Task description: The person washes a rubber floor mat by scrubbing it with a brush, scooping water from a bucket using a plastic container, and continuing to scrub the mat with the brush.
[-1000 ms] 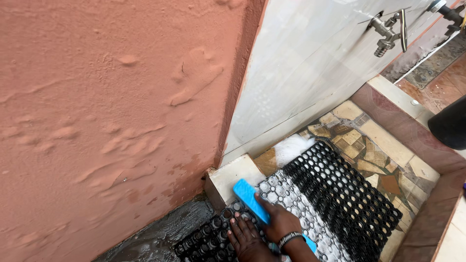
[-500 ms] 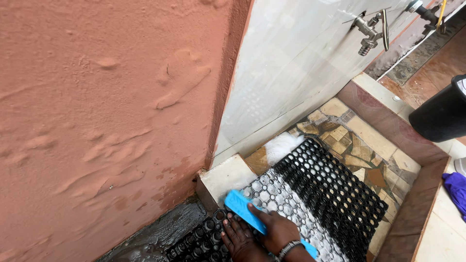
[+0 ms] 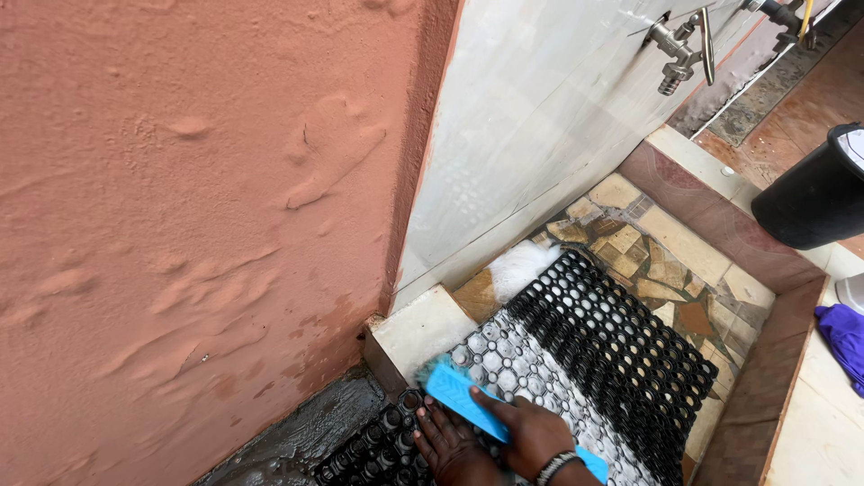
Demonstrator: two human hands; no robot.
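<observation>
A black rubber mat (image 3: 621, 351) with a honeycomb of holes lies over the washing bay's edge, its near half covered in soap suds. My right hand (image 3: 533, 434), with a beaded bracelet at the wrist, grips a long blue scrubbing brush (image 3: 454, 391) whose bristles rest on the sudsy part of the mat. My left hand (image 3: 443, 443) lies flat on the mat just left of the brush, fingers spread. Both forearms are cut off by the bottom edge.
A rough pink wall (image 3: 198, 207) fills the left, next to a white tiled wall (image 3: 540, 117) with a metal tap (image 3: 680, 49). The bay has a mosaic stone floor (image 3: 670, 256) and a raised curb (image 3: 418, 328). A black bucket (image 3: 810, 202) and purple cloth (image 3: 846, 335) sit right.
The brush has slid a little back toward me along the mat. The view has shifted, bringing the bucket and purple cloth into sight. My left hand stays pressed on the mat.
</observation>
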